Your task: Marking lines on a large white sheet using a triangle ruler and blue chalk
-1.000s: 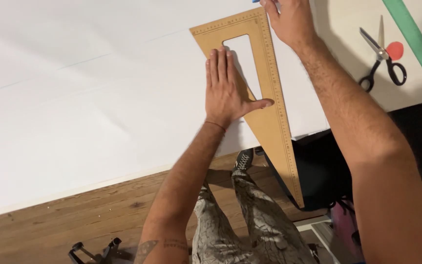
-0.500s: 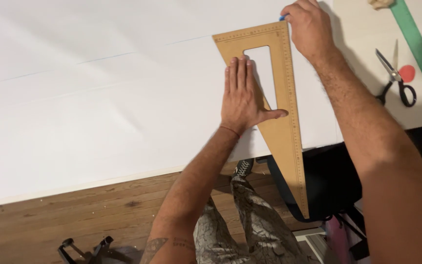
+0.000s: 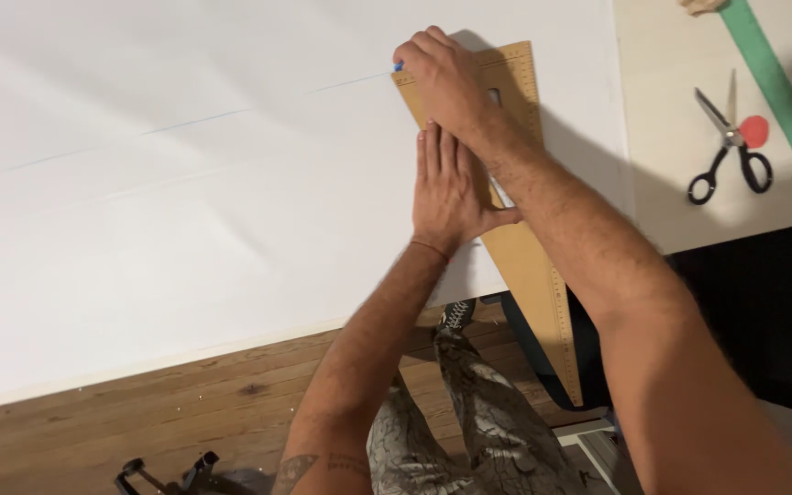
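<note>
A large wooden triangle ruler [image 3: 532, 266] lies on a big white sheet [image 3: 185, 183], its long point hanging past the table's near edge. My left hand [image 3: 449, 188] presses flat on the ruler, fingers together and pointing away from me. My right hand [image 3: 442, 78] crosses above it and grips a blue pen [image 3: 398, 66], whose tip shows at the ruler's far left corner. A faint drawn line [image 3: 185, 119] runs leftward from the pen tip across the sheet.
Black-handled scissors [image 3: 726, 147], a red round piece [image 3: 754, 131] and a long green ruler [image 3: 776, 92] lie on the pale tabletop [image 3: 671, 192] to the right. Below the table edge are wooden floor [image 3: 139, 422], my patterned trouser legs [image 3: 451, 422] and a dark bag [image 3: 763, 312].
The view has shifted, and my right hand has slid with the pen from the ruler's far right corner to its far left corner. My left hand stays pressed on the ruler.
</note>
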